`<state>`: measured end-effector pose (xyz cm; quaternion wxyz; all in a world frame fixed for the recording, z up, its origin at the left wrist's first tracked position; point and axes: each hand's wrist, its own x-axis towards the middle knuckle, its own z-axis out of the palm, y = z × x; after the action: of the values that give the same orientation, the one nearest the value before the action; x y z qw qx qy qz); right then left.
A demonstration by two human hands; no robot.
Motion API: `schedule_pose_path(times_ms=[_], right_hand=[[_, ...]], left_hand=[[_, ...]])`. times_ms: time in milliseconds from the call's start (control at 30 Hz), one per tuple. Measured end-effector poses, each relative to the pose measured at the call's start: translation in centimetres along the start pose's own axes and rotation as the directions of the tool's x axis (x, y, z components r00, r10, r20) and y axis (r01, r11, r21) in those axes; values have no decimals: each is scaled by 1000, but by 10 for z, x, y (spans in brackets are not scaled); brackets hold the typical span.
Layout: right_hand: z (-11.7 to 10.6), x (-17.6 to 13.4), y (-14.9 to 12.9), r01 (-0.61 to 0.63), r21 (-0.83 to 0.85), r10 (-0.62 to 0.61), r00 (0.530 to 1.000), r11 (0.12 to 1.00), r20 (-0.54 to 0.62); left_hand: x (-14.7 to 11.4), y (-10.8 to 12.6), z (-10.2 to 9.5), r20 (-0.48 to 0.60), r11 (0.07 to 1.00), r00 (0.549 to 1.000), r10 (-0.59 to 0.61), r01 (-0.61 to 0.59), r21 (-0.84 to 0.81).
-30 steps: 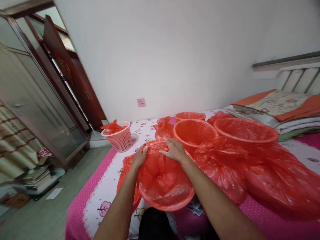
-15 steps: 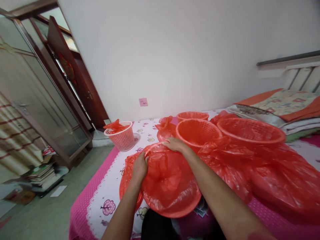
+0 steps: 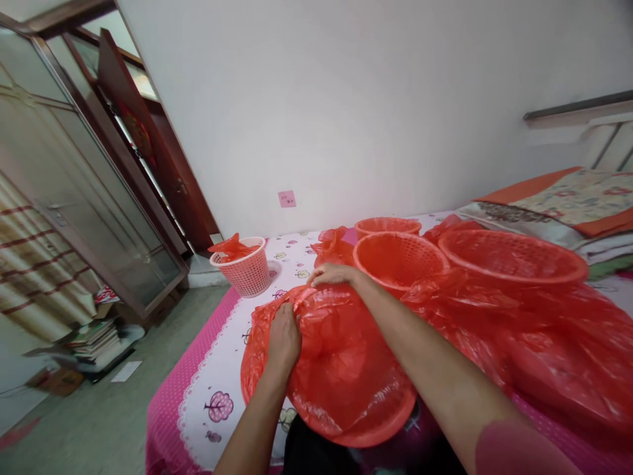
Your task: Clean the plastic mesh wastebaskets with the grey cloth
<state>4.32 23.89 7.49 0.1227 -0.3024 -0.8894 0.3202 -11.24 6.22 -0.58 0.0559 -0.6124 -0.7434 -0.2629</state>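
A round basket [image 3: 376,432] lined with a thin red plastic bag [image 3: 341,356] stands tilted toward me at the near side of the bed. My left hand [image 3: 285,336] is closed on the bag at the left part of the rim. Over the far rim, my right hand [image 3: 330,274] pinches the bag's edge, its fingers close to the left hand. Part of the bag hangs down outside the basket on the left. The fingertips of both hands are partly hidden.
To the right stand several red-bagged baskets, among them a middle one [image 3: 400,260] and a large one [image 3: 514,257]. A pink basket [image 3: 247,274] holding red plastic stands near the wall. Folded bedding [image 3: 558,204] lies at the right. The bed's left edge [image 3: 182,382] drops to the floor.
My right hand has slid left along the far rim, nearer my left hand. The bag's edge is gathered between them. The camera view has shifted slightly left.
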Motion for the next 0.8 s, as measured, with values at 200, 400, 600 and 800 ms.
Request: schedule_pose_path(times_ms=[200,400,600,800], right_hand=[[27,20,-22,22,-7,-22,996,1000,87],[46,29,-36,-69,-99,68,998,993,-18],[27,20,-15,-219,-169,204,974,961,-100],[7,-7,27,-315,-104,306,947,943,-94]], left_hand=[[-7,12,-2,-3,1000,1000,25,-25,0],[-12,18,-6,-5,997,1000,20,-20,-74],[-20,11,-4,-40,985,999,26,-33,-168],[-25,6,-3,-38,981,999,-19,11,-193]])
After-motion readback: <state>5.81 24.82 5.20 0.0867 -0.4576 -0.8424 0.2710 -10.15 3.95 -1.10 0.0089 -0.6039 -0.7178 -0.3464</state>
